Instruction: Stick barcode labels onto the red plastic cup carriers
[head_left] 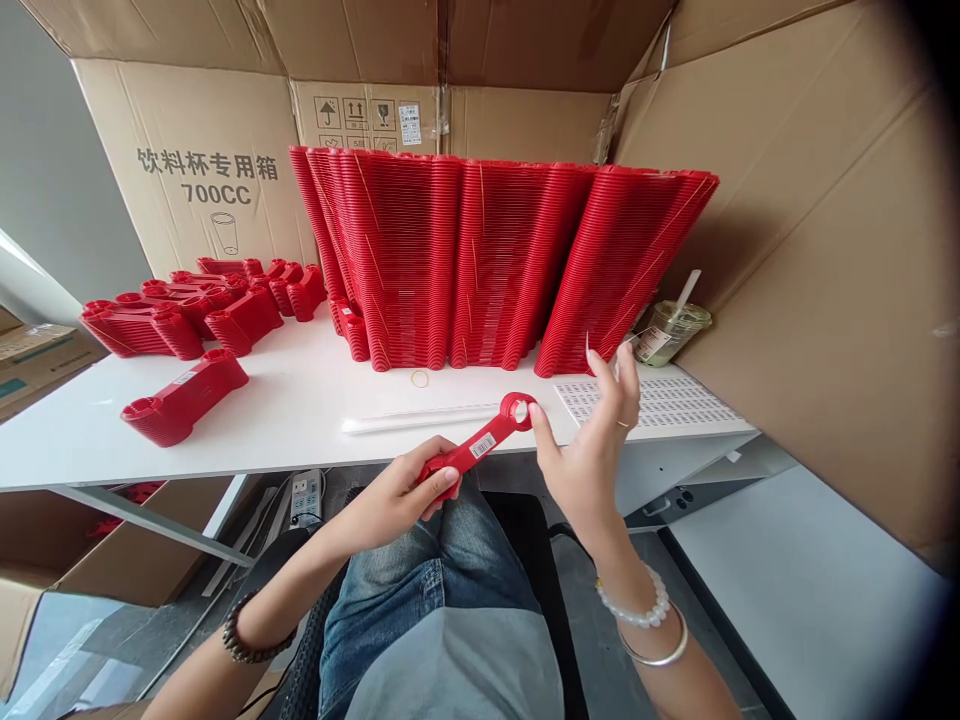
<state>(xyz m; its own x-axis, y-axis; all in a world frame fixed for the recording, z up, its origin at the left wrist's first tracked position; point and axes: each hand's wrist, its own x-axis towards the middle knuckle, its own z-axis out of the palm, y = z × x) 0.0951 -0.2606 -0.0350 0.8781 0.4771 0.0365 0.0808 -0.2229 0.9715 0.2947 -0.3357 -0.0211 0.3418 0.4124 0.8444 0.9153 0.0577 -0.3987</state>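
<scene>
At the desk point(300, 420) front edge: red piece point(471, 452), barcode label point(483, 446) on, gripped by left hand point(420, 488); right hand point(589, 460) spread, thumb by ring end. Looks partway: labelled bundle point(187, 398) done, tall stacks point(409, 265) pending.

Seated person at a white table point(300, 410). Left hand point(416, 490) grips a red piece point(463, 456) bearing a barcode label point(482, 446); its ring end points toward the right hand point(589, 470). Right hand raised, fingers spread, thumb at the ring; contact cannot be confirmed from here. Tall red stacks point(405, 270) stand behind, against cardboard point(116, 130). Lower red bundles point(245, 320) lie at left, one separate bundle point(191, 397) nearer the edge. Also noted: a rubber band point(412, 381), a long white strip point(420, 420), a label sheet point(675, 405) and, just behind the sheet, a drink cup point(664, 338) with straw.
</scene>
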